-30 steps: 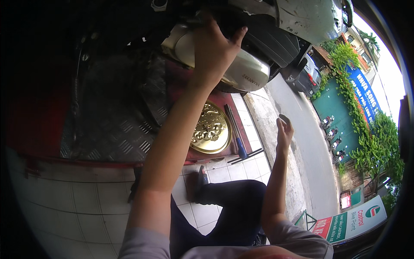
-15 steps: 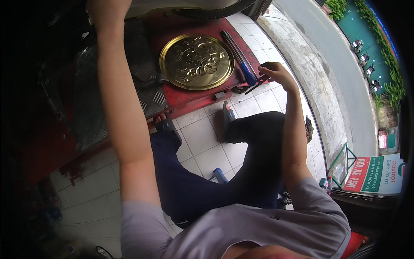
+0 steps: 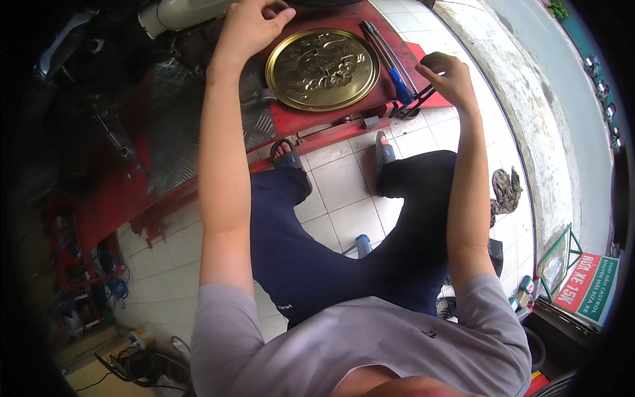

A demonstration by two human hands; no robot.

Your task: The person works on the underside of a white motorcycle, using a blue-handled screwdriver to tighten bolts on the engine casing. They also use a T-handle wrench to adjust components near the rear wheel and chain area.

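Observation:
My left hand [image 3: 254, 30] is above the upper left edge of a round gold embossed tray [image 3: 324, 69]. Its fingers curl toward the thumb; whatever lies between them is hidden. To the tray's right, my right hand [image 3: 450, 79] bends downward with its fingers curled together. A thin black rod [image 3: 415, 104] shows just below those fingertips, and I cannot tell whether they grip it. Between the tray and my right hand lie a blue-handled screwdriver [image 3: 401, 87] and a long metal tool alongside it. The tray rests on a red platform [image 3: 291, 122].
A motorbike's pale pipe [image 3: 175, 16] reaches over the platform at the upper left. Dark treadplate [image 3: 178, 106] covers part of the platform, with metal tools farther left. A small blue object [image 3: 363, 246] is on the tiled floor between my legs. A crumpled dark cloth [image 3: 506, 190] lies right.
My left hand has come away from the motorbike, moving right toward the tray's upper edge. My right hand has lifted slightly. The view has shifted, revealing more at the left.

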